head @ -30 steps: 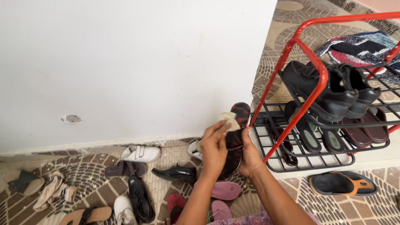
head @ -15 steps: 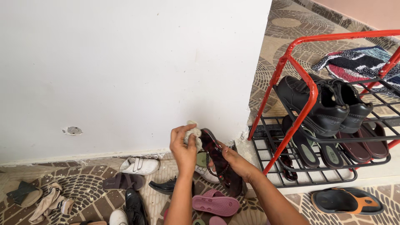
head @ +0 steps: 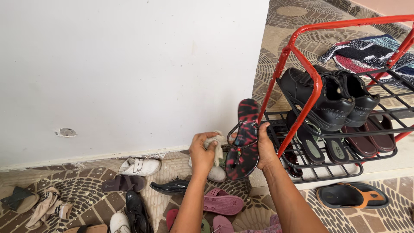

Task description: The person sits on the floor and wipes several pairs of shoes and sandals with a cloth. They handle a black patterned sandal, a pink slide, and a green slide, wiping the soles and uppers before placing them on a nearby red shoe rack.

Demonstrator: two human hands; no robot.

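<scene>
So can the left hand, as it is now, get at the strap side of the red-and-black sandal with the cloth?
Probably yes. The right hand holds the red-and-black sandal strap side up, and the left hand with the cloth is right beside it; nothing lies between.

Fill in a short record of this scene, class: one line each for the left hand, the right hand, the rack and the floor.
left hand: left hand grips a crumpled pale cloth
right hand: right hand holds a black and red patterned sandal upright, strap side showing
rack: red and black shoe rack; black shoes on upper shelf, sandals below
floor: scattered shoes; pink slippers below the hands; black and orange sandal in front of the rack
</scene>
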